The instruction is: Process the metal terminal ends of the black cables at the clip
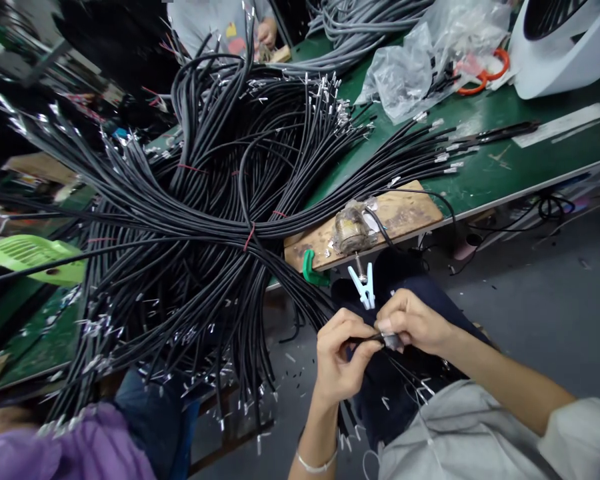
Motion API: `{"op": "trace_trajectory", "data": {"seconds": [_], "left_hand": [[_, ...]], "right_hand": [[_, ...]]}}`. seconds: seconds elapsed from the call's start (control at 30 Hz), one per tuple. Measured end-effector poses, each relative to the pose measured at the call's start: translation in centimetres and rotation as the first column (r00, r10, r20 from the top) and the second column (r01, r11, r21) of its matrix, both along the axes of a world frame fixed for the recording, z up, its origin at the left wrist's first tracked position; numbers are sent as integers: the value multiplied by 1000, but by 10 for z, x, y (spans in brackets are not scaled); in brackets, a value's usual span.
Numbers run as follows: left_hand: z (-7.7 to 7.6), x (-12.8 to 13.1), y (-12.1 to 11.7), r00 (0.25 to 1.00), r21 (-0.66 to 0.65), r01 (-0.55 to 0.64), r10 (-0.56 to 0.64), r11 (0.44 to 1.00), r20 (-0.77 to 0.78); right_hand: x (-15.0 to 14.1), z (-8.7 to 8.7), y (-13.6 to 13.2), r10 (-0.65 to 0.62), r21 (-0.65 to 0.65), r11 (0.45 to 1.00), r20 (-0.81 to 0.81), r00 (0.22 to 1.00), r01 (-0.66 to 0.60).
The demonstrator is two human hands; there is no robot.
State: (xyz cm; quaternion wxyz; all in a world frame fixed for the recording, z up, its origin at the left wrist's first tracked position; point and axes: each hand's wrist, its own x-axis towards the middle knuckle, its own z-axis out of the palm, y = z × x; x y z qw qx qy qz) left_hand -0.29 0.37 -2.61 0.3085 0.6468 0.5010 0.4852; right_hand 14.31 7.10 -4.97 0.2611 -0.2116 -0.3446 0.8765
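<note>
Just above my lap, my left hand pinches a thin black cable between thumb and fingers. Against it, my right hand is closed on a small grey piece at the cable's end; its exact kind is too small to make out. Thin stripped wires hang below the hands. Directly beyond them a light-blue clothes peg sits at the front of a wooden board. On that board rests a tape-wrapped round device, with a green clamp at the board's edge.
Bundles of black cables with white-tipped ends cover the green table. Farther back lie plastic bags, orange-handled scissors and a white fan-like housing. Other people sit opposite and at the lower left, one in a purple top.
</note>
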Motion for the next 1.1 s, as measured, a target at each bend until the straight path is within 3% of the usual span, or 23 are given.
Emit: {"op": "trace_trajectory", "data": {"seconds": [0.1,0.2,0.33,0.53,0.77,0.97,1.1], "left_hand": [[3,0,-4,998,8,-59,59,998,-34],[5,0,-7,995,53,-94,95,994,-8],[6,0,-6,983,83,-183,179,980,50],[8,4,3,979,-4,-203,203,979,34],[10,8,7,980,-88,-184,189,979,60],[8,6,0,981,-92,-159,168,983,101],[-2,0,-7,976,-84,-114,127,990,175]], "right_hand": [[5,3,20,-159,68,986,75,984,154],[1,8,33,-295,82,953,46,954,291],[-16,15,33,-125,68,989,-137,983,135],[-32,10,27,-195,-114,978,-221,956,174],[-30,-2,29,-89,-144,989,-308,947,46],[-3,-28,28,-266,-267,941,-208,941,207],[20,-23,19,-355,-232,921,-176,918,312]]}}
